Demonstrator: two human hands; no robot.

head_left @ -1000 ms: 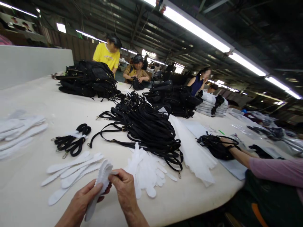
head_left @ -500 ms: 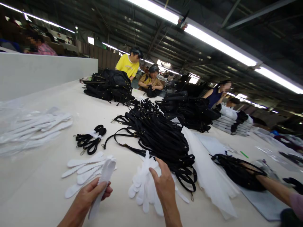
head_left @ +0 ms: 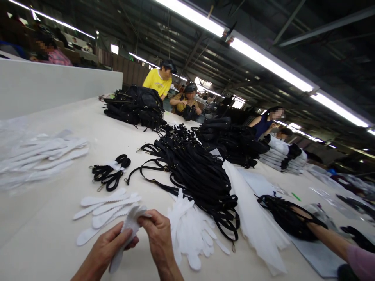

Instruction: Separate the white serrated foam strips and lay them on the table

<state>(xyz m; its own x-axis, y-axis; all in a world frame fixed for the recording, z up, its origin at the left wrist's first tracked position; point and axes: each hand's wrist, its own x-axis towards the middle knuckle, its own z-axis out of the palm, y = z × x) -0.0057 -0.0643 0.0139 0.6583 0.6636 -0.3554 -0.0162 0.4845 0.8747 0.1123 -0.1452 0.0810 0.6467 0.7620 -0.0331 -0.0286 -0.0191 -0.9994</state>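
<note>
Gripping a thin sheaf of white strips (head_left: 132, 219) between thumb and fingers, the left hand (head_left: 115, 242) supports it at mid-length, tilted, above the near edge of the table (head_left: 41, 242). The right hand (head_left: 156, 231) pinches the sheaf's upper end, where the material bends over towards the thumb; whether it has one strip or several cannot be determined.

Handling assessment: the strips appear light, thin and pliable, with scalloped edges and rounded ends. They are judged unlikely to break but liable to crease or fan out of line if squeezed loosely. Mid-length is the sound hold for the group; a rounded end is the better place to separate a single piece.

Surroundings: a loose pile of white strips (head_left: 191, 238) lies beside the right hand, and a spread row of white strips (head_left: 101, 210) lies just beyond the left hand. Past them rest a tied bundle of black straps (head_left: 110, 171) and a large heap of black straps (head_left: 190, 168).

Change noted: half a second earlier the right hand is over the loose pile, apart from the sheaf; it is now at the sheaf's top. The left hand's hold is essentially unchanged, and the tied bundle remains in place.
</note>
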